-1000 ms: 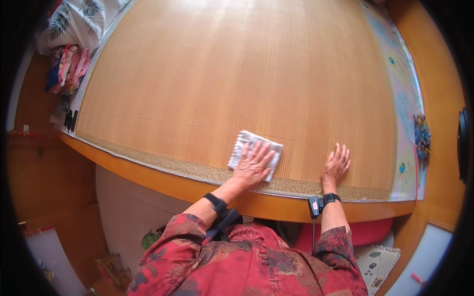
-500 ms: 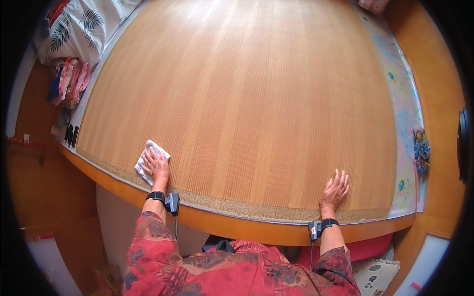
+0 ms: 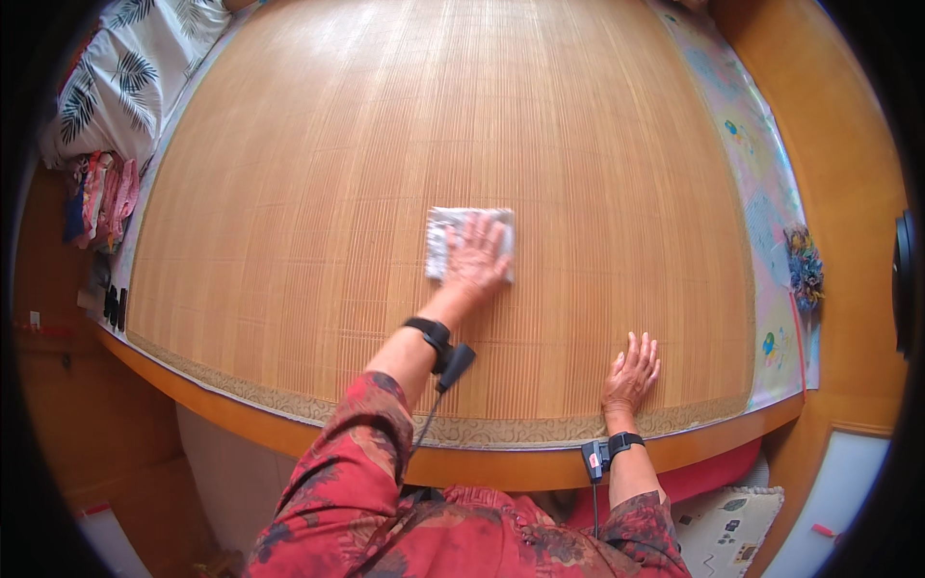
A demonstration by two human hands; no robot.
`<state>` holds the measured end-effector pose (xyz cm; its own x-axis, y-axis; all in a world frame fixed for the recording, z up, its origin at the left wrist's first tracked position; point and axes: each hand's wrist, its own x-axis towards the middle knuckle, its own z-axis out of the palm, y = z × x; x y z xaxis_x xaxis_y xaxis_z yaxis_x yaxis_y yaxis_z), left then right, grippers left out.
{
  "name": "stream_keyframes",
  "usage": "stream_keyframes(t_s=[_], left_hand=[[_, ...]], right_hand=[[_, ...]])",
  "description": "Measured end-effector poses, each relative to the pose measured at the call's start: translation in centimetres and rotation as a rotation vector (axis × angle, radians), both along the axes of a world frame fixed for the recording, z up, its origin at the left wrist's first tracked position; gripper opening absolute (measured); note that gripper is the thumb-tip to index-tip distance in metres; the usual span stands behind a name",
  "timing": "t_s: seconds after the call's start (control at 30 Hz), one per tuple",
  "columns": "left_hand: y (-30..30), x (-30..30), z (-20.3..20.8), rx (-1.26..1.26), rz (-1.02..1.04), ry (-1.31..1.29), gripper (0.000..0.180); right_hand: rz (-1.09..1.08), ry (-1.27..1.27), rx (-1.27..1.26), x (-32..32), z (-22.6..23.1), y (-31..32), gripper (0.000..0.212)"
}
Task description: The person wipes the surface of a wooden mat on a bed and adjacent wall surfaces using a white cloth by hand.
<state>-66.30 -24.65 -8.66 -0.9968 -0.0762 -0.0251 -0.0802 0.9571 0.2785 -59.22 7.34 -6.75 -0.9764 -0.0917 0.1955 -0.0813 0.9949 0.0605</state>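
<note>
while most of the frame is filled by one large bamboo mat (image 3: 385, 193), its far edge runs out of the top of the picture and its near edge curves along the lower middle, trimmed with a patterned border. under it, one wooden bed frame (image 3: 501, 467) shows as an orange band across the bottom and up the right side, part of it hidden by the person's red patterned sleeves. one leaf-print pillow (image 3: 120, 82) lies at the upper left, cut off by the dark rim. below it sits a small heap of folded pink and blue clothes (image 3: 96, 197); how many pieces cannot be told. one pale printed sheet (image 3: 761, 193) shows as a strip down the right side of the mat.

one white cloth (image 3: 469, 243) lies just above the centre of the frame, flat on the mat, its lower right part hidden under the left hand (image 3: 474, 262), which presses down on it with fingers spread and flat, not gripping. the right hand (image 3: 631, 374), at lower right well apart from the cloth, rests open and flat on the mat, holding nothing. each wrist wears one black band with a small device; two in all.
</note>
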Motion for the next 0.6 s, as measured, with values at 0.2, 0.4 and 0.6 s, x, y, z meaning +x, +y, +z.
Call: stream_keyframes(t_s=[0.2, 0.4, 0.6], left_hand=[[7.3, 11.0, 2.3, 0.191, -0.396, 0.061, 0.059], [1.1, 25.6, 4.4, 0.108, -0.276, -0.124, 0.064], [-8.9, 31.5, 3.3, -0.177, 0.146, -0.131, 0.068]], right_hand=[[-0.002, 0.024, 0.016, 0.0, -0.3, 0.4, 0.042], [0.010, 0.013, -0.007, -0.2, -0.7, 0.3, 0.042], [0.005, 0.051, -0.009, -0.4, -0.8, 0.5, 0.042]])
